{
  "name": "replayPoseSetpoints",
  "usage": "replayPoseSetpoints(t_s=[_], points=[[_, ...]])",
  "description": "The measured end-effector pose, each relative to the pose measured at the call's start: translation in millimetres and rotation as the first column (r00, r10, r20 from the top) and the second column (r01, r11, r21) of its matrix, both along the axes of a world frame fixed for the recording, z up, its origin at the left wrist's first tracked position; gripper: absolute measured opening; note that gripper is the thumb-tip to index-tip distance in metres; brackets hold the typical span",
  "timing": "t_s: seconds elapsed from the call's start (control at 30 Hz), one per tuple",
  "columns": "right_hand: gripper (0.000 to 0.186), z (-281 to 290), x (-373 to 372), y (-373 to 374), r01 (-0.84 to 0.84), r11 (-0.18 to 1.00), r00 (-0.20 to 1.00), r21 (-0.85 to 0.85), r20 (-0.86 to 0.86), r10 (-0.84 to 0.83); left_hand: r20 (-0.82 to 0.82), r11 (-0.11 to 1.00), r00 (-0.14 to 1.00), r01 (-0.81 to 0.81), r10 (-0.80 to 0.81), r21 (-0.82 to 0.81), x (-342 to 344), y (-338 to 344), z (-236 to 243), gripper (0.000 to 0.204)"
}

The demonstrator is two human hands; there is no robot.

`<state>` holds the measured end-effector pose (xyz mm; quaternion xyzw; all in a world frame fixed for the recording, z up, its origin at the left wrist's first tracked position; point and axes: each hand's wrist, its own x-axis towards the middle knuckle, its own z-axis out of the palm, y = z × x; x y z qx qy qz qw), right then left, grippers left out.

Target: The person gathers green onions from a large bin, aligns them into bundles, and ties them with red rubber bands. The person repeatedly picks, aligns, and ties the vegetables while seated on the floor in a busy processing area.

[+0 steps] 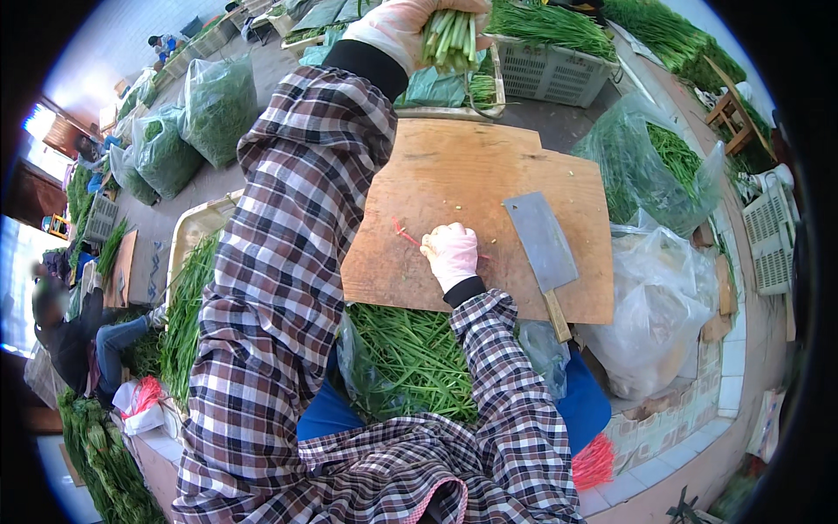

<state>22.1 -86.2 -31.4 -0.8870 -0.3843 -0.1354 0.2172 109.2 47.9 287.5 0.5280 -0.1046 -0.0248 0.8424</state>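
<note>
My gloved left hand (401, 26) is raised at the top of the view, closed around a bundle of green stalks (449, 44) with pale cut ends toward me. My gloved right hand (449, 253) is closed on a thin red tie (401, 231) on the wooden board (445, 166). To its right, a cleaver (541, 244) lies flat, its wooden handle toward me. A few small cuttings dot the board. Loose long green leaves (401, 358) lie in plastic below the board.
A tray of greens (188, 297) is left; crates of greens (550, 74) stand beyond the board. Bagged greens (209, 113) stand back left. A plastic bag (655, 314) and red ties (592, 458) are right. A co-worker (70, 332) sits far left.
</note>
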Motion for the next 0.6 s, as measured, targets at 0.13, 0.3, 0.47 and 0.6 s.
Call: replayPoseSetpoints(t_s=[0.13,0.3,0.47,0.6], points=[[0.013,-1,3,10,-0.084,0.996,0.996,0.015,0.016,0.084,-0.047,0.997,0.996,-0.077,0.078,0.011,6,13,-27,0.014],[0.023,1,13,-15,-0.127,0.985,0.991,0.114,0.044,0.123,-0.161,0.995,0.984,-0.06,0.073,0.085,-16,-17,-75,0.023],[0.037,35,-25,-39,-0.157,0.975,0.982,0.16,0.131,0.136,-0.277,0.996,0.959,-0.073,0.057,-0.047,8,1,-97,0.013],[0.033,49,-52,-85,-0.068,0.977,0.997,0.204,-0.017,0.073,-0.323,0.984,0.936,-0.167,0.138,-0.065,18,-7,-73,0.01]])
